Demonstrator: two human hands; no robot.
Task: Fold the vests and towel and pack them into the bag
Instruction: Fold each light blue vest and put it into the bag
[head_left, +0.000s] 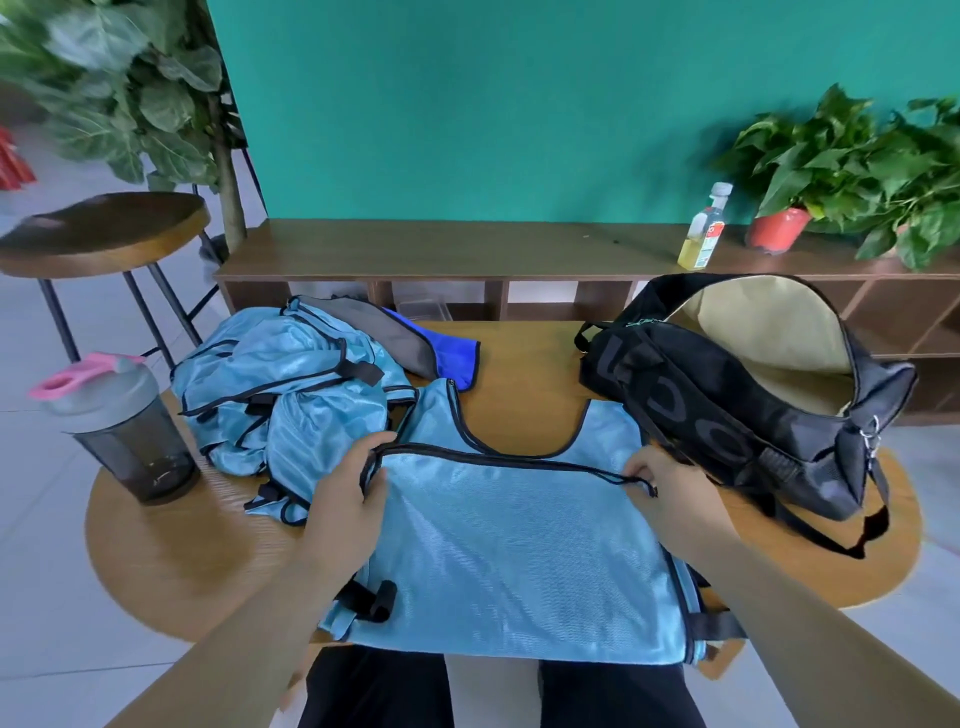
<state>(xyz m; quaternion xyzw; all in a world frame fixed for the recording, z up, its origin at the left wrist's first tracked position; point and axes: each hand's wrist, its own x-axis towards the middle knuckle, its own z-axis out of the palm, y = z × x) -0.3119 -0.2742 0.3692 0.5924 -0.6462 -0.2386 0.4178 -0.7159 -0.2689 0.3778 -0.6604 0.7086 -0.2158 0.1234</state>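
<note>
I see a light-blue mesh vest with black trim lying flat on the round wooden table, its near hem hanging over the table's front edge. My left hand pinches the folded trim at one corner, and my right hand pinches the opposite corner, both forearms reaching in from below. A heap of crumpled vests sits beyond my left hand, the open black bag beyond my right, and a shaker bottle stands far left.
</note>
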